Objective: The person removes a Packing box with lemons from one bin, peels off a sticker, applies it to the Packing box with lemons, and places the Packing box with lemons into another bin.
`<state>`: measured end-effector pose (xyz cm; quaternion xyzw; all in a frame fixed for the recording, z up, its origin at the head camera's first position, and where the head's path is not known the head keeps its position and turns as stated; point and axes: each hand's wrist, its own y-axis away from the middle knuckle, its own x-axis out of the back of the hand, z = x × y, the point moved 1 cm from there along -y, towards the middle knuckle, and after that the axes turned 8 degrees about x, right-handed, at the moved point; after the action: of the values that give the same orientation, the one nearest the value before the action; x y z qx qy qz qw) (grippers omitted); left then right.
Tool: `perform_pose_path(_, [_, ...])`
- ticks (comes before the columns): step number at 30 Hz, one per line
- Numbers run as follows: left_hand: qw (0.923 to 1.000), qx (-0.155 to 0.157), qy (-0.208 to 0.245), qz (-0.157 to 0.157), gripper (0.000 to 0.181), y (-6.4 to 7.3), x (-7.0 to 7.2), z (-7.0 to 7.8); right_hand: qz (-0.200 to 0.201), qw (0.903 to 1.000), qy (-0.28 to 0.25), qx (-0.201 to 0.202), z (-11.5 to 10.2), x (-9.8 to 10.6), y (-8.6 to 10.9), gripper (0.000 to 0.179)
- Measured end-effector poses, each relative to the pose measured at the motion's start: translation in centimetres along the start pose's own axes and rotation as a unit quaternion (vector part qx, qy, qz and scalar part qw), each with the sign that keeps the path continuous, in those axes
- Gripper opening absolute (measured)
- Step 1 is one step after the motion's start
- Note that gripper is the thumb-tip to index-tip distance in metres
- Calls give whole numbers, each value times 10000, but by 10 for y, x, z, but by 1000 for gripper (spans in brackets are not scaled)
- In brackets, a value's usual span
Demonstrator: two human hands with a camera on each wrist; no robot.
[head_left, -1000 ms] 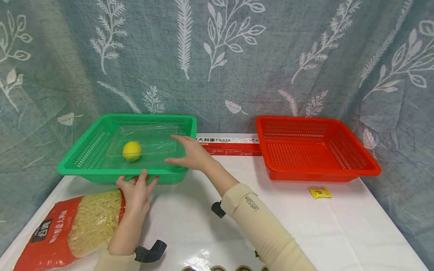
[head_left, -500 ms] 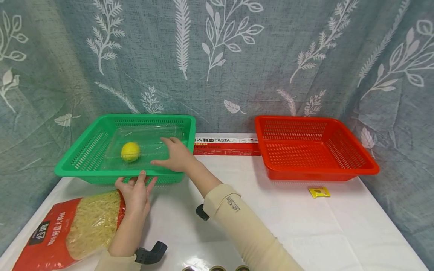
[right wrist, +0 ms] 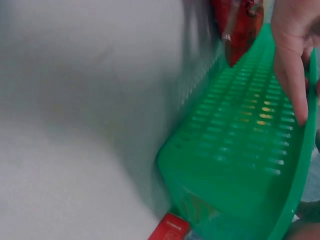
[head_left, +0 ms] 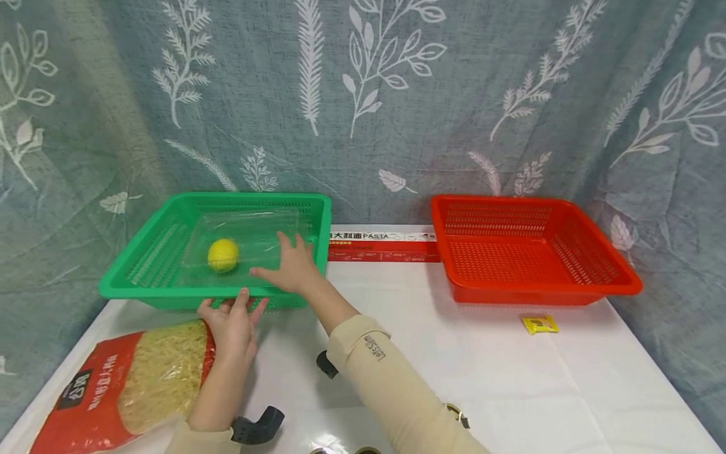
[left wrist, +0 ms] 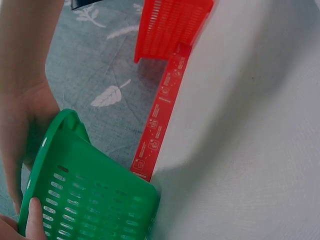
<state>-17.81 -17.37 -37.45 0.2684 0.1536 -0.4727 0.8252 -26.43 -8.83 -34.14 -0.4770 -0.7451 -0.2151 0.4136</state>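
A green plastic basket (head_left: 170,293) stands at the back left. Inside it lie a clear plastic box (head_left: 258,236) and a yellow ball (head_left: 223,255), which shows through the clear plastic. My left hand (head_left: 231,334) grips the basket's front rim, one finger lying along the outer wall in the left wrist view. Over the basket's right front part reaches my right hand (head_left: 295,268), fingers spread, thumb pointing left, close over the box's right end. In the left wrist view the right hand (left wrist: 32,110) is behind the rim, its fingertips partly hidden.
A red basket (head_left: 533,294) stands at the back right, with a small yellow packet (head_left: 540,325) in front. Between the baskets lies a long red-and-white pasta box (head_left: 382,251). A pasta bag (head_left: 133,378) lies front left. Round can tops (head_left: 367,450) show at the bottom edge.
My right hand has moved left and slightly down over the green basket, its fingers now pointing farther up. The left hand stays at the front rim.
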Motion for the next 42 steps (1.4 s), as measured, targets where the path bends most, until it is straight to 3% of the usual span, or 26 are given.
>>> perform_pose_path(6, [9998,35,165,-124,47,0,3,2,7,9973,-695,-242,0,4,-3,77])
perform_pose_path(19, [9998,20,5,-195,45,0,1,-1,-94,9906,-1094,-810,1,6,-2,82])
perform_pose_path(29, [9996,-81,-77,-249,50,1,2,0,-43,9898,-1091,-914,3,6,-3,75])
perform_pose_path(42, [9995,-88,-111,-269,49,1,3,0,23,9907,-1155,-716,4,3,-3,58])
